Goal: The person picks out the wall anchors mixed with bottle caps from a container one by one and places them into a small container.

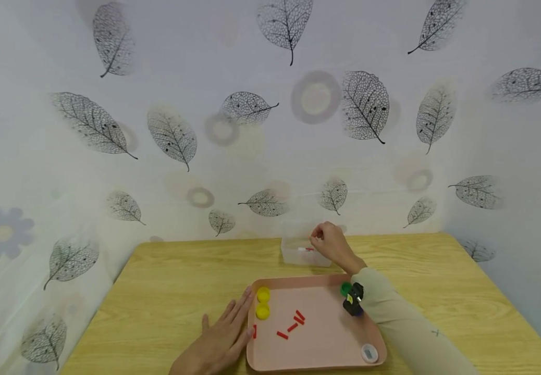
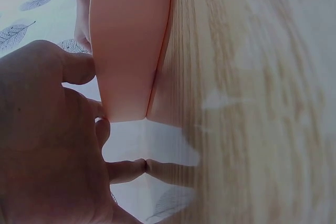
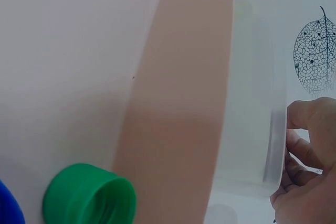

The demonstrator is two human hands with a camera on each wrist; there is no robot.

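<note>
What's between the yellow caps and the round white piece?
In the head view, red sticks lie on the pink tray between the yellow caps and the round white piece.

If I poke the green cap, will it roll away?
Probably not: the green cap seems to sit with its open end up, so it should slide instead. It looks hollow, so it's likely light and easy to push. If it did slide far, the raised wall of the tray would probably stop it.
</note>
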